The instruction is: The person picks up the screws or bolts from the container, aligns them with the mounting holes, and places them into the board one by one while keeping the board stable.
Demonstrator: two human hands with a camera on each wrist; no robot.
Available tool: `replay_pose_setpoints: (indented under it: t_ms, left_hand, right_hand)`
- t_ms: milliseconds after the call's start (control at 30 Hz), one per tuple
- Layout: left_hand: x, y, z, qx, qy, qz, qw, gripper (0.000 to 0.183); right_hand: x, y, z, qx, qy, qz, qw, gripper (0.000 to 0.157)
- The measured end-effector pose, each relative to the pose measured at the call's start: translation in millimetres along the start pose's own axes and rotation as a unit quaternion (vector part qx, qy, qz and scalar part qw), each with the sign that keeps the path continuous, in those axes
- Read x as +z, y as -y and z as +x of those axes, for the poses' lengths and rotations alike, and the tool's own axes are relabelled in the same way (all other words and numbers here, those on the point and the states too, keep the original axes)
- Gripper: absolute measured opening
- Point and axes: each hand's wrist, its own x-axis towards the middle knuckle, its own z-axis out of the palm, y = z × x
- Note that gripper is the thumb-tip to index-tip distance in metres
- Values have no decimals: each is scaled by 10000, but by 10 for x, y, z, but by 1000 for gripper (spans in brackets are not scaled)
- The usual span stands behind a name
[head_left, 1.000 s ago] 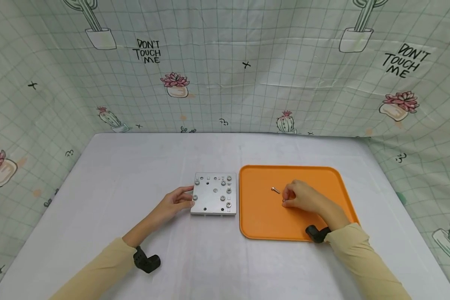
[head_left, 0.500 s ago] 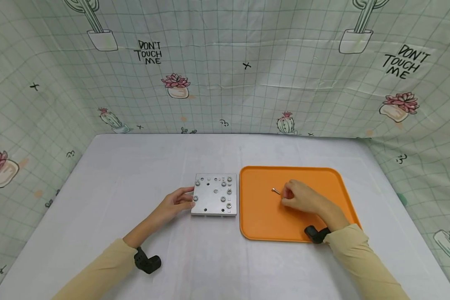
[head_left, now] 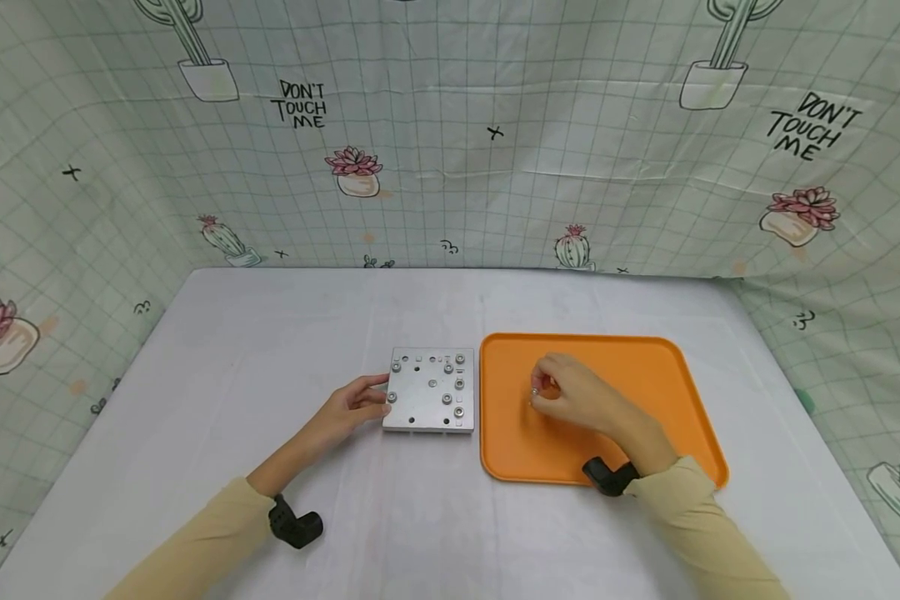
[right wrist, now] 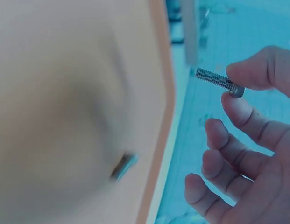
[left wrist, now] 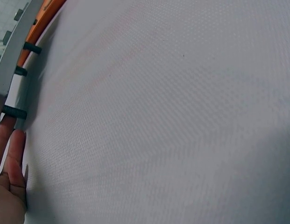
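Note:
A silver square metal plate with holes and several bolt heads in its top lies at the table's middle. My left hand grips its left edge between thumb and fingers. From the plate's underside several threaded bolt ends stick out, as the left wrist view shows. My right hand is above the orange tray. Its thumb and index finger pinch a short bolt by the head, threaded end pointing away. Another bolt, blurred, lies on the tray; in the head view it is hidden.
The tray stands just right of the plate, a narrow gap between them. A white cloth covers the table. Behind it hangs a patterned curtain. Each wrist carries a black camera.
My right hand has lifted slightly and moved left over the tray with the bolt, covering where the other bolt was visible. My left hand and the plate have stayed put.

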Motion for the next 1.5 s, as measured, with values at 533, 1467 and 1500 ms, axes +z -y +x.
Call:
replay_pose_setpoints:
  t_ms: [533, 1467, 1500]
  left_hand:
    - [-4, 11, 19, 14, 46, -9, 10000, 56]
    - [6, 14, 25, -131, -41, -7, 9999, 57]
    - [6, 12, 26, -136, -39, -24, 9999, 57]
  right_hand:
    - [369, 674, 288, -940, -36, -84, 9955, 6]
    - [523, 705, 348, -900, 122, -538, 9944, 9]
    - [513, 707, 350, -867, 131, -487, 9950, 10]
